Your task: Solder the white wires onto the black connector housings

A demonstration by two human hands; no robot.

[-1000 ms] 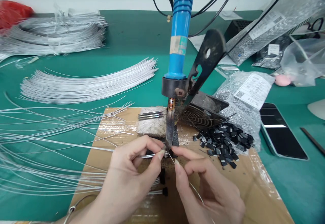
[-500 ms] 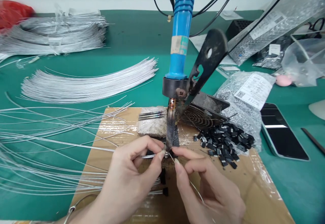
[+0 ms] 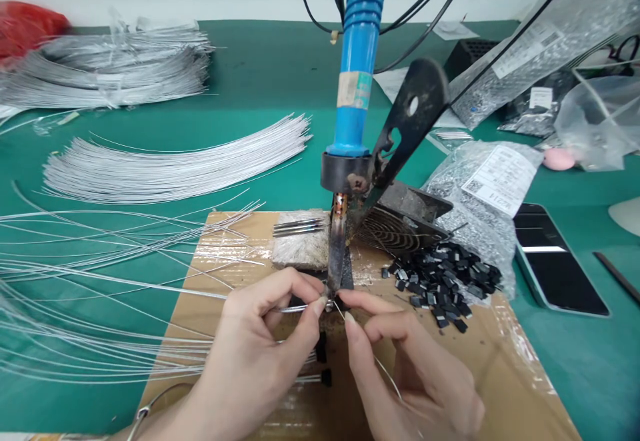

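Observation:
A blue-handled soldering iron [image 3: 354, 124] hangs tip down in a black metal holder [image 3: 413, 104]. Close to its tip, the thumb and forefinger of my left hand [image 3: 265, 341] pinch a grey-white wire [image 3: 291, 308], whose end lies just under the iron. My right hand [image 3: 413, 354] pinches a thin strand of solder wire [image 3: 385, 371], its end reaching the tip. Fingers and iron partly hide the joint. Below my left hand, black connectors [image 3: 326, 378] sit on the ends of other wires.
Cardboard [image 3: 500, 374] covers the front of the green table. Black pieces [image 3: 445, 281] are heaped at right beside a small fan [image 3: 400, 224], near a phone [image 3: 560, 261]. Wire bundles [image 3: 175, 161] lie at left. A worn pad [image 3: 300, 248] stands behind my left hand.

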